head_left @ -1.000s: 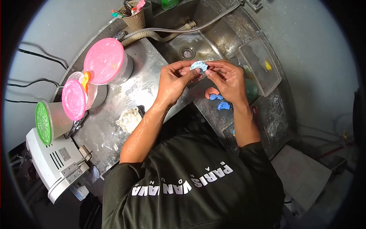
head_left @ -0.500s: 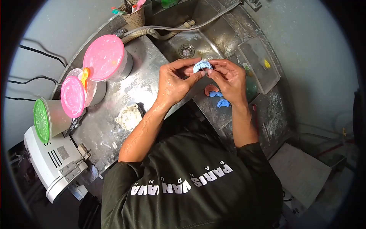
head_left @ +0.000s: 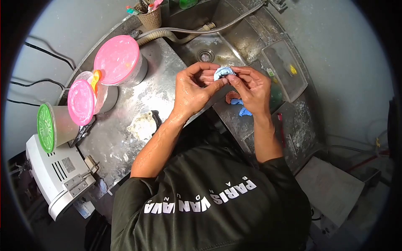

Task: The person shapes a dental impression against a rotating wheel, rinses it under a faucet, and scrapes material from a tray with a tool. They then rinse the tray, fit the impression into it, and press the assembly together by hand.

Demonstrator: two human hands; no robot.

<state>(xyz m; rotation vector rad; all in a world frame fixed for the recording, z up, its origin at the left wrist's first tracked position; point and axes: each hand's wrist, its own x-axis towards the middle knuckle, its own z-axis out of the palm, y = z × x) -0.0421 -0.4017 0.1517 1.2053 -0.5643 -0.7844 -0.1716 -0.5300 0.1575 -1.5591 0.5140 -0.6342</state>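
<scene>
A small light-blue, horseshoe-shaped dental cast (head_left: pixel 224 72) is held up between both hands, above the near edge of the sink. My left hand (head_left: pixel 193 88) pinches its left side with thumb and fingers; wet drops glisten on the hand and forearm. On the other side, my right hand (head_left: pixel 252 88) grips the cast with the thumb on its near edge and the fingers behind. Below the right hand, a reddish-brown arch-shaped piece (head_left: pixel 231 96) and blue moulded pieces (head_left: pixel 245 111) lie on the metal counter, partly covered by that hand.
A steel sink (head_left: pixel 226 50) with a drain and a hose lies beyond the hands. Tubs with pink lids (head_left: pixel 117 58) and a green lid (head_left: pixel 45 128) line the left. A whitish cast plate (head_left: pixel 142 126) rests on the worktop. A clear tray (head_left: pixel 284 69) sits at right.
The light-blue cast has tilted slightly in my fingers and shifted a little. Both hands keep their hold; the view has moved slightly.
</scene>
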